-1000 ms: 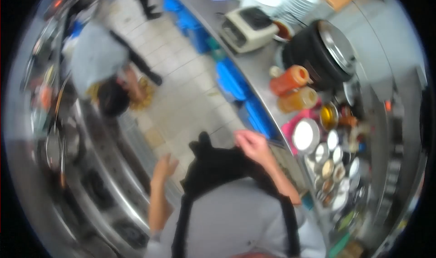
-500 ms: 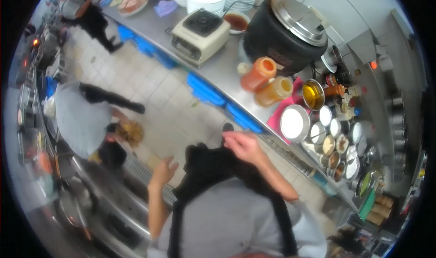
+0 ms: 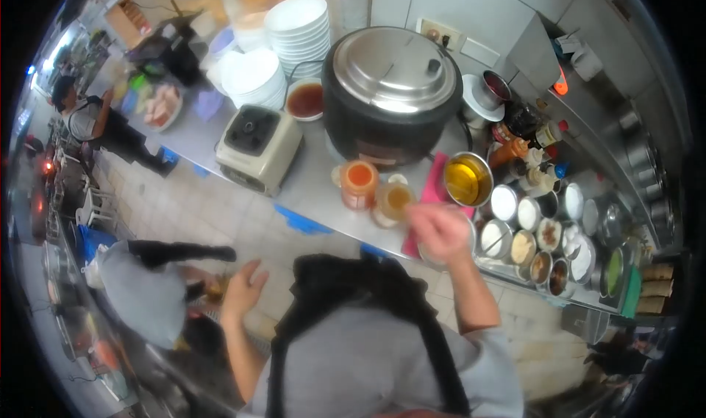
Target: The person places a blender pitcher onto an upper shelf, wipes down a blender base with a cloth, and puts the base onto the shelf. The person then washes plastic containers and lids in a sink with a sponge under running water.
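Two bare hands are yours here: your left hand (image 3: 245,289) has thumb and fingers apart over the floor, while your right hand (image 3: 441,230) is curled, and you cannot tell whether it grips anything. The tan jar (image 3: 393,203) sits just left of your right hand; touch is unclear. The pink cloth (image 3: 435,186) lies just past that hand, the pan of yellow liquid (image 3: 467,180) beyond and right, the orange jar (image 3: 359,186) farther left, and the big black pot (image 3: 390,131) behind them all.
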`<state>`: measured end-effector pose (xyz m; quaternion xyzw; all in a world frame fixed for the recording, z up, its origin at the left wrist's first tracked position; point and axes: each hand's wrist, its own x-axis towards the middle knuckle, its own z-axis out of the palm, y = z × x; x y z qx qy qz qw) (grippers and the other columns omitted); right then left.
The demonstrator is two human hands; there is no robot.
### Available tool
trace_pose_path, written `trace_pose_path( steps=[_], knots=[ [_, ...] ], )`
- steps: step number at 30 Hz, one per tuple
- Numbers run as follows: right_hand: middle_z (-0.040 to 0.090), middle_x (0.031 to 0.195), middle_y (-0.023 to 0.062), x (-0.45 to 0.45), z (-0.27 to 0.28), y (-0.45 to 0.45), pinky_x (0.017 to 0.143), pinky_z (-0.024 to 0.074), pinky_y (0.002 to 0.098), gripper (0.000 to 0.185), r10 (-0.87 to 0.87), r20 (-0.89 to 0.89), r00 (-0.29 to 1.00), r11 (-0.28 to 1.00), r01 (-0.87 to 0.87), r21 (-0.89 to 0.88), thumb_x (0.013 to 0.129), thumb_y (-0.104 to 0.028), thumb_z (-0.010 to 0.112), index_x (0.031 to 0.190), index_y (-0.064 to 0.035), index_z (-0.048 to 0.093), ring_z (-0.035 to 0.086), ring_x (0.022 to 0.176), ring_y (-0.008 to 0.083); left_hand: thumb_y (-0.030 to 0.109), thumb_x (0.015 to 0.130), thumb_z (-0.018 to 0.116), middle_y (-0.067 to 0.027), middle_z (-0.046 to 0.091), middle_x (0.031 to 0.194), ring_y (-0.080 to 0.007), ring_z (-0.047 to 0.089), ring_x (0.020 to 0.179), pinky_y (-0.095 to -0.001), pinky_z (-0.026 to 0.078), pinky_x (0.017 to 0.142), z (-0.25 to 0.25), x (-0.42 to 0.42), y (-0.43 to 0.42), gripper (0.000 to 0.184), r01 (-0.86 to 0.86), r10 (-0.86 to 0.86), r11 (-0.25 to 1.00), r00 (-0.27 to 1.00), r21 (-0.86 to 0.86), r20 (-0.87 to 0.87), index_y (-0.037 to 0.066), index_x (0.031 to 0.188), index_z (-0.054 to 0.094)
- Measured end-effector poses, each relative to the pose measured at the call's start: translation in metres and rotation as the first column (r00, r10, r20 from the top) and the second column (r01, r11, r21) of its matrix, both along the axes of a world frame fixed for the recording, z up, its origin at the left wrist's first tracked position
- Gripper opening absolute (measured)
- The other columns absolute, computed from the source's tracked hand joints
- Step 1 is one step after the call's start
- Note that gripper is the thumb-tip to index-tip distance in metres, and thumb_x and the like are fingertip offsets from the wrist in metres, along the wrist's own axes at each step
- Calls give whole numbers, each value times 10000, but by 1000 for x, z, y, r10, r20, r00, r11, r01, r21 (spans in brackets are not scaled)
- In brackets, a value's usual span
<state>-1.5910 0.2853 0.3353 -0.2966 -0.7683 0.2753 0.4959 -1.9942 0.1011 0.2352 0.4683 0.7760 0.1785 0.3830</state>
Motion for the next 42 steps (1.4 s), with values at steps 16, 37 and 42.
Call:
trace_pose_path(
  steps=[16, 37, 42],
  knots=[
    [672, 820, 10, -49, 55, 166, 644, 476, 200, 182, -594, -17, 805, 800, 587, -123, 1003, -88, 642, 1139, 16, 704, 592, 708, 59, 336, 954, 671, -117, 730, 1026, -216, 693, 891, -365, 545, 773, -138, -195, 35, 405, 36, -14, 895, 999, -446, 52, 19, 1205, 689],
    [732, 1035, 212, 37, 25, 371, 870, 540, 404, 355, -585, 599, 547, 680, 733, -6, 948, -278, 624, 1162, -3, 695, 708, 969, 364, 400, 997, 593, -147, 720, 1123, -308, 666, 1050, -485, 497, 958, -204, -307, 30, 419, -269, 263, 838, 961, -475, -81, 48, 1203, 688],
    [738, 1003, 203, 70, -6, 416, 852, 546, 388, 383, -474, 721, 505, 705, 709, -34, 957, -320, 629, 1145, 7, 699, 720, 950, 321, 394, 998, 591, -147, 721, 1114, -304, 667, 1043, -480, 501, 950, -202, -301, 29, 412, -299, 273, 825, 954, -480, -126, 47, 1196, 691]
  ],
)
